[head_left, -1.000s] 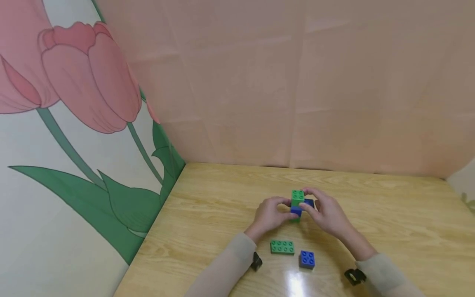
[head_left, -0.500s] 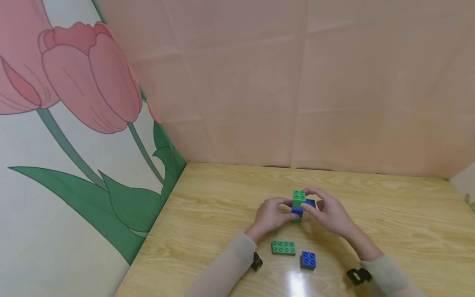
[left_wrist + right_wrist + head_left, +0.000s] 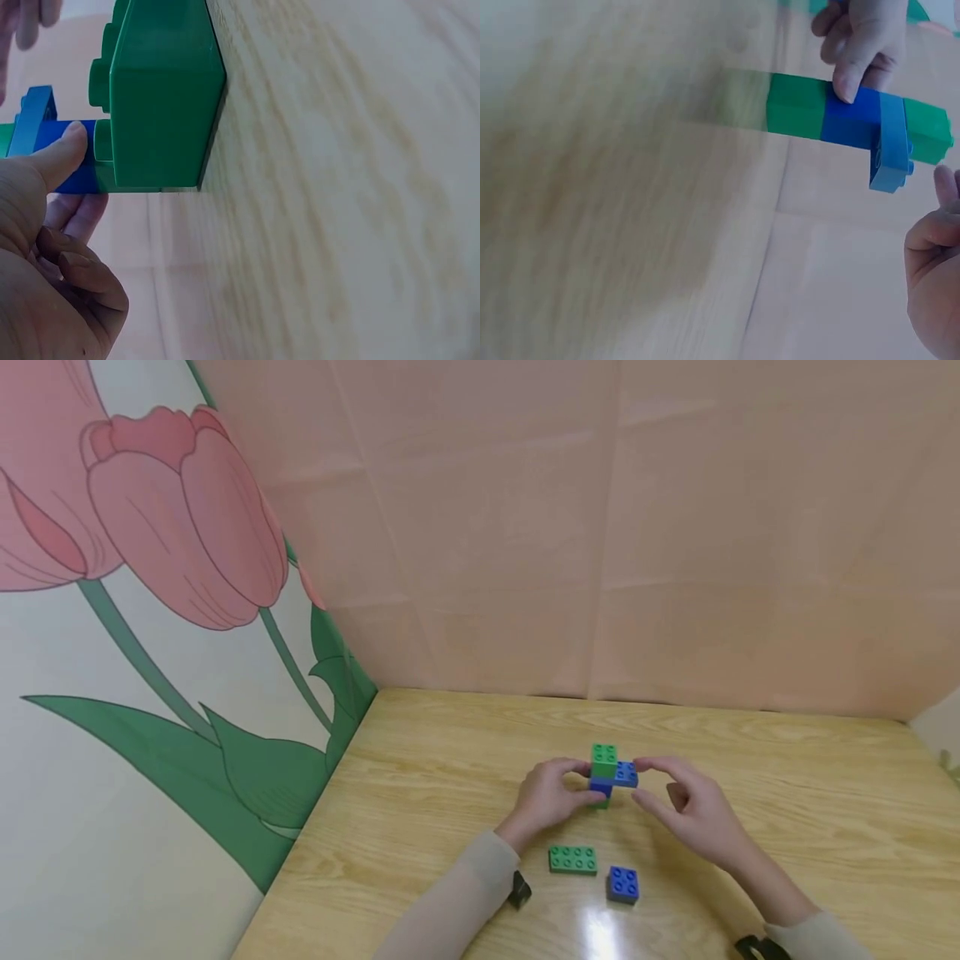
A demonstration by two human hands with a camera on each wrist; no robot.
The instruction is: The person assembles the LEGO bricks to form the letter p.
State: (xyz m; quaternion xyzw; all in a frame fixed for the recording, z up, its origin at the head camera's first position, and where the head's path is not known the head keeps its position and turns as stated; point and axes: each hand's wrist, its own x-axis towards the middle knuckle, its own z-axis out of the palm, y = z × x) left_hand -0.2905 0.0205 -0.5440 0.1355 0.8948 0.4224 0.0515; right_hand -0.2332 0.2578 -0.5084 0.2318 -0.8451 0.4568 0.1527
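A small tower of toy building bricks stands on the wooden table. Its bottom is a green brick [image 3: 795, 106], then comes a dark blue brick [image 3: 847, 124]. On that lies a thinner blue brick [image 3: 626, 773] that juts out to the right, and a green brick [image 3: 604, 762] with studs sits on top. My left hand [image 3: 549, 793] pinches the dark blue brick between thumb and fingers from the left. Just right of the jutting brick, my right hand [image 3: 697, 810] holds nothing, its thumb and index finger spread apart.
Nearer the front of the table [image 3: 420, 760] lie a loose long green brick [image 3: 573, 860] and a loose square blue brick [image 3: 623, 885]. A pink cloth [image 3: 480, 527] hangs behind the table, and a tulip-printed panel [image 3: 187, 518] stands at the left.
My right hand has let go of the tower and drawn back to the right, uncovering the studs of the jutting blue brick. The left hand stays in place on the tower.
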